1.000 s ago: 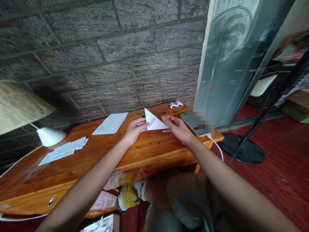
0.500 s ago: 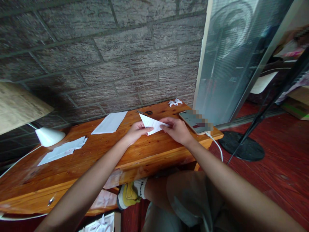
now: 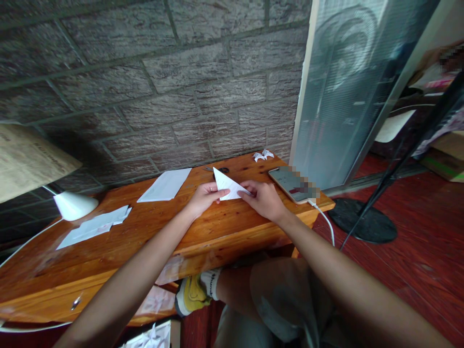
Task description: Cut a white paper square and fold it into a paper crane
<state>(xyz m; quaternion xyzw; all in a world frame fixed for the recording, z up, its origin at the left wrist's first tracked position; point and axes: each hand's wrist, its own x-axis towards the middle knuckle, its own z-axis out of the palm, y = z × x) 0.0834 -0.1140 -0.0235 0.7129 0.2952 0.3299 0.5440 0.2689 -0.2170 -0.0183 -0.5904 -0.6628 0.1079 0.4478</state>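
Right hand (image 3: 265,199) has been shifted, thumb now lower; paper (image 3: 226,184) is pinched by it and left hand (image 3: 203,198) over the worktop (image 3: 154,224).

taking the folded paper (image 3: 226,185) as the clock's centre, i see it's matt and smooth, like the paper stack (image 3: 165,186) at nine. beyond that, the lampshade (image 3: 32,162) looks dull and papery. the desk (image 3: 206,229) is wood with a glossy varnish; at twelve stands a rough, stone-textured wall (image 3: 217,96), at two a finely ribbed, glassy panel (image 3: 333,116), at three a smooth phone (image 3: 288,181).
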